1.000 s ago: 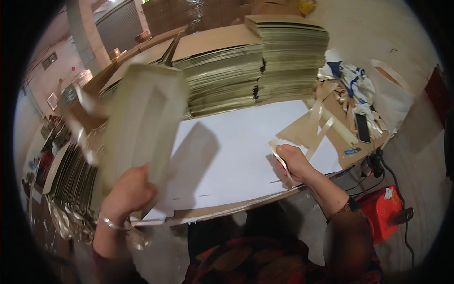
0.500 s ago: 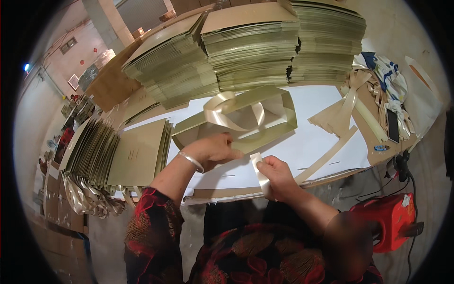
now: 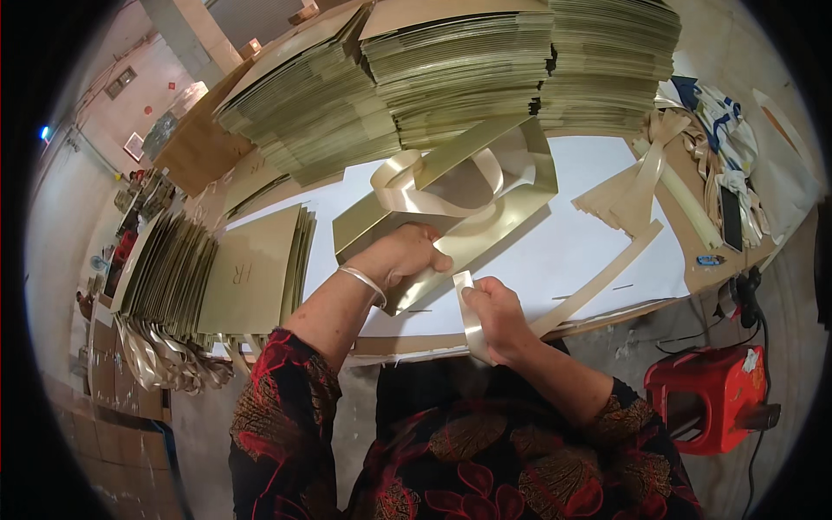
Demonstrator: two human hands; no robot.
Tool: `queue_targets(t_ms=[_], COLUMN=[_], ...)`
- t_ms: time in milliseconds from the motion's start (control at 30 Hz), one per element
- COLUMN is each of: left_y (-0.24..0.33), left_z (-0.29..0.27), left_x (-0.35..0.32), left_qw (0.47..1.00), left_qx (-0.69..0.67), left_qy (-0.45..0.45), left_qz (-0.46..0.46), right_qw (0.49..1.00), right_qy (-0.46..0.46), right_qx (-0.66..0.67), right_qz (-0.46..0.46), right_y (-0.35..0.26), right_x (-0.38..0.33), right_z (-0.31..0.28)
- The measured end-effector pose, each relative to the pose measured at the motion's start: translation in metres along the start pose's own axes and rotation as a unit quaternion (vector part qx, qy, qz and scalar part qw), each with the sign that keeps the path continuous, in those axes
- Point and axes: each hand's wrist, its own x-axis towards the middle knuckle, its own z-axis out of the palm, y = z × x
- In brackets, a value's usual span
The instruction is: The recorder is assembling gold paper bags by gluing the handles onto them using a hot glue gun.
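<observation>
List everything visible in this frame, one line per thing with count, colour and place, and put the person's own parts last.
gold paper bag: one, gold, open on the white table, under the left hand
ribbon handle: one, cream, looped at the bag's mouth
ribbon strip: one, cream, in the right hand
white table: one, white top, centre
stacks of flat sheets: three tall piles, olive-gold, back of the table
finished flat bags: one leaning row, gold, left of the table
loose ribbons: several, cream, right of the table
plastic stool: one, red, floor at lower right
bracelet: one, silver, left wrist
left hand: pressing on the bag's edge
right hand: pinching the ribbon strip
</observation>
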Motion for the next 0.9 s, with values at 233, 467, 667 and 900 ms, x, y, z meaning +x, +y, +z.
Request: queue_targets(t_ms=[233,467,667,900], left_y=[-0.013,0.004,-0.001,-0.009], left_z=[0.005,0.004,0.01,0.014], left_x=[0.008,-0.016,-0.016,-0.011], left_qw=[0.999,1.0,0.999,0.997], left_qx=[-0.029,-0.02,-0.031,-0.08], left_qy=[0.015,-0.021,-0.001,-0.001], left_qz=[0.011,-0.002,0.013,0.014], right_qw=[0.999,0.999,0.999,0.986], right_qy=[0.012,-0.002,-0.018,0.016], right_qx=[-0.029,-0.049,-0.002,-0.165], right_qz=[0.004,0.003,0.028,-0.013], right_y=[-0.001,0.012,0.003,-0.021], right_x=[0.003,0.005,0.003,0.0], right_z=[0.003,0.01,0.016,0.006])
